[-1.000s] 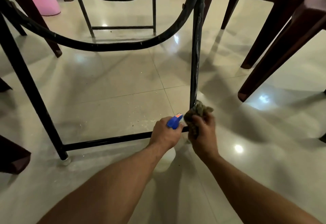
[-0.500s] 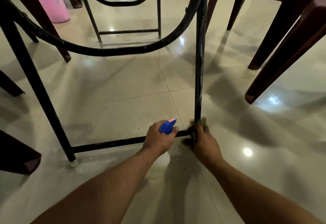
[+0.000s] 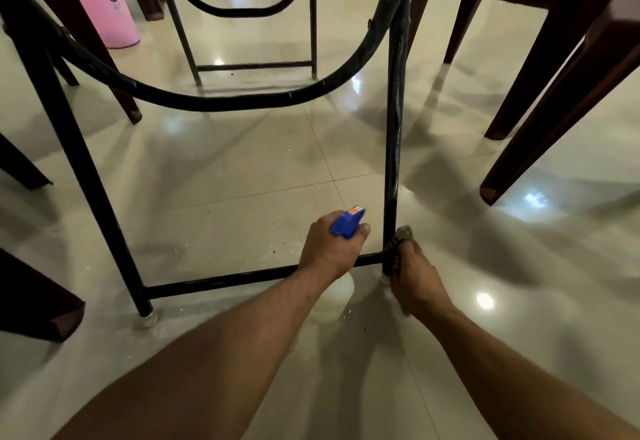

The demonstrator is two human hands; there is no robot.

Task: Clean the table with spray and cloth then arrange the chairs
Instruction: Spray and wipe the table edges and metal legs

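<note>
Both hands low: left hand (image 3: 329, 249) holds spray bottle (image 3: 347, 222); right hand (image 3: 415, 275) presses cloth (image 3: 398, 244).

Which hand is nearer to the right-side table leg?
Right. The right hand presses the cloth against the table leg; the left hand, holding the spray bottle, is just left of it.

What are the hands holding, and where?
The left hand grips the spray bottle round its neck, under the blue head. The right hand holds the bunched cloth against the bottom of the table leg.
</note>
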